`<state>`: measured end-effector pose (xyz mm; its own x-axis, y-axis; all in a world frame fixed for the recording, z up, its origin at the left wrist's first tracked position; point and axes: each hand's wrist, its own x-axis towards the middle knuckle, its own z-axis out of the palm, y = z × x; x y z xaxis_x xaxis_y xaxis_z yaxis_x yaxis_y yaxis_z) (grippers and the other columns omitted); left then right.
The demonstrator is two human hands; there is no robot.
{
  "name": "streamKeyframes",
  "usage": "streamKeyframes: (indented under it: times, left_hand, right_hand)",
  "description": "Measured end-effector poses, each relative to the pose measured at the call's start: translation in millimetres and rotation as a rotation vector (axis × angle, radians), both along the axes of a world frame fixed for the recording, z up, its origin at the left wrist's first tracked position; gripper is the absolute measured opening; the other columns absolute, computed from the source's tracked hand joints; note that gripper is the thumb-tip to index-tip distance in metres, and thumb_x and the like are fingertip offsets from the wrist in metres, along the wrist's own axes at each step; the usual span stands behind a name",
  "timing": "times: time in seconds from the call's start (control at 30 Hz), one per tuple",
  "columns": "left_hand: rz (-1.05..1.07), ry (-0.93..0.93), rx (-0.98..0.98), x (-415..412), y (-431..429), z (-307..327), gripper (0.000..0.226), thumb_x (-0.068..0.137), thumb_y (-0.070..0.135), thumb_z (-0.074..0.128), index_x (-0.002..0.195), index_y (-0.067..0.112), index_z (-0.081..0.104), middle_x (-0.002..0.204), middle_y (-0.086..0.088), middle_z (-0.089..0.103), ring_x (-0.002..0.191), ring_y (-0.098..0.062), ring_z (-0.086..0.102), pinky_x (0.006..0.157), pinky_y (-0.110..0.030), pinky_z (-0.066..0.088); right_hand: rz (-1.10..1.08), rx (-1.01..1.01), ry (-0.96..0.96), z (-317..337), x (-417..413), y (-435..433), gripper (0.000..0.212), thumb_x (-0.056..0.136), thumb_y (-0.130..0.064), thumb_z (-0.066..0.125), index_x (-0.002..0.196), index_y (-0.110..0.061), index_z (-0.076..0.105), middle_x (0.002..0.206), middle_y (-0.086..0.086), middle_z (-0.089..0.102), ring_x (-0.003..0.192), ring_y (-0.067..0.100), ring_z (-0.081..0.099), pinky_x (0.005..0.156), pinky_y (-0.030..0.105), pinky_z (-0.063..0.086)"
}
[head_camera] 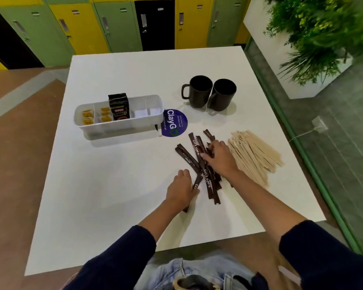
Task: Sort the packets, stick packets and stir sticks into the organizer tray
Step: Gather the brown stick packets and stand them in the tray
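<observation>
Brown stick packets (199, 162) lie in a loose crossed heap on the white table (113, 195), near the middle and a little to the right. The right hand (219, 156) rests palm down on the far right side of the heap, fingers curled onto several of the sticks; whether it grips any of them I cannot tell. The left hand (181, 190) lies at the near left edge of the heap, its fingers closed around one stick whose ends show beyond the hand on both sides. Just right of the heap, a pile of pale wooden stir sticks (256, 153) fans out toward the near right, touching the right wrist's side.

The clear tray (122, 124) stands to the far left of the heap, well apart from both hands. Its left compartments hold small yellow packets (88, 117), a black packet (120, 107) stands upright near its middle, and the right compartments hold something white. A blue round sticker (174, 122) lies on the table against the tray's right end. Two black mugs (210, 94) stand side by side, touching, far of the heap.
</observation>
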<state>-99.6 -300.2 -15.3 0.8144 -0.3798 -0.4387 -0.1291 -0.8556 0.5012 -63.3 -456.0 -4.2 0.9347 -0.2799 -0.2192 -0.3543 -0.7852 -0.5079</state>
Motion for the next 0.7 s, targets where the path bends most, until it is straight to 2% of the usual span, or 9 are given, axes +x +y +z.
streamKeyframes:
  times: [0.1, 0.17, 0.27, 0.4, 0.47, 0.57, 0.63, 0.7]
  left_hand:
    - [0.026, -0.003, 0.044, 2.6, -2.2, -1.1, 0.031, 0.093, 0.022, 0.053, 0.115, 0.001, 0.043, 0.121, -0.016, 0.047, 0.112, -0.032, 0.049, 0.086, -0.043, 0.045]
    - [0.018, 0.015, 0.12, 9.3, 0.6, -1.2, 0.031, 0.095, 0.022, 0.049, 0.117, 0.0, 0.044, 0.123, -0.017, 0.049, 0.115, -0.033, 0.049, 0.088, -0.043, 0.043]
    - [-0.015, 0.07, 0.216, 23.9, 9.6, -2.0, 0.032, 0.095, 0.025, 0.047, 0.116, 0.002, 0.046, 0.123, -0.016, 0.052, 0.114, -0.032, 0.052, 0.088, -0.04, 0.044]
    - [0.027, 0.196, 0.172, 37.2, 17.7, 2.9, 0.03, 0.094, 0.023, 0.05, 0.114, 0.002, 0.043, 0.118, -0.017, 0.056, 0.108, -0.032, 0.055, 0.078, -0.034, 0.041]
    - [0.165, 0.243, -0.002, 41.0, 21.6, 2.8, 0.019, 0.094, 0.021, 0.05, 0.102, 0.006, 0.041, 0.11, -0.017, 0.059, 0.097, -0.029, 0.057, 0.073, -0.033, 0.04]
    - [0.506, 0.367, -0.426, 38.4, 21.0, 2.0, 0.014, 0.097, 0.015, 0.043, 0.094, 0.011, 0.031, 0.09, -0.01, 0.059, 0.078, -0.017, 0.057, 0.067, -0.029, 0.046]
    - [0.628, 0.38, -0.58, 36.1, 15.6, 2.1, 0.01, 0.1, 0.014, 0.036, 0.098, 0.01, 0.026, 0.083, -0.006, 0.053, 0.07, -0.012, 0.054, 0.063, -0.025, 0.046]
    - [0.72, 0.368, -0.646, 34.7, 9.1, 3.8, 0.009, 0.101, 0.016, 0.031, 0.1, 0.01, 0.024, 0.081, -0.004, 0.046, 0.067, -0.011, 0.048, 0.061, -0.024, 0.045]
  right_hand:
    - [0.064, 0.024, 0.101, -2.1, -5.1, 2.0, 0.069, 0.071, -0.042, 0.079, 0.12, -0.006, 0.046, 0.125, 0.012, 0.046, 0.119, 0.027, 0.044, 0.099, 0.037, 0.041]
    - [0.1, 0.017, 0.141, -2.9, -6.3, 5.3, 0.077, 0.068, -0.038, 0.082, 0.126, -0.005, 0.043, 0.132, 0.014, 0.041, 0.126, 0.029, 0.04, 0.104, 0.039, 0.039]
    - [0.108, 0.019, 0.149, -4.1, -5.3, 11.3, 0.073, 0.071, -0.027, 0.081, 0.127, -0.003, 0.041, 0.134, 0.017, 0.039, 0.126, 0.031, 0.041, 0.104, 0.038, 0.038]
    - [0.056, 0.077, 0.164, -5.0, -2.1, 14.7, 0.067, 0.074, -0.018, 0.079, 0.127, 0.001, 0.04, 0.131, 0.02, 0.045, 0.122, 0.032, 0.046, 0.1, 0.036, 0.04]
    - [0.02, 0.12, 0.173, -4.6, -0.4, 14.4, 0.06, 0.077, -0.015, 0.076, 0.123, 0.002, 0.042, 0.126, 0.019, 0.051, 0.117, 0.032, 0.051, 0.093, 0.033, 0.042]
    - [-0.013, 0.197, 0.177, -6.1, -0.1, 13.0, 0.046, 0.085, -0.011, 0.068, 0.121, 0.003, 0.042, 0.121, 0.018, 0.054, 0.113, 0.031, 0.054, 0.085, 0.029, 0.041]
    - [-0.029, 0.236, 0.156, -9.6, 0.8, 11.6, 0.036, 0.089, -0.01, 0.062, 0.118, 0.003, 0.043, 0.119, 0.018, 0.055, 0.112, 0.031, 0.055, 0.081, 0.027, 0.038]
    - [-0.065, 0.291, 0.135, -10.8, 1.2, 9.9, 0.028, 0.092, -0.009, 0.056, 0.115, 0.002, 0.045, 0.118, 0.018, 0.056, 0.11, 0.031, 0.056, 0.083, 0.029, 0.039]
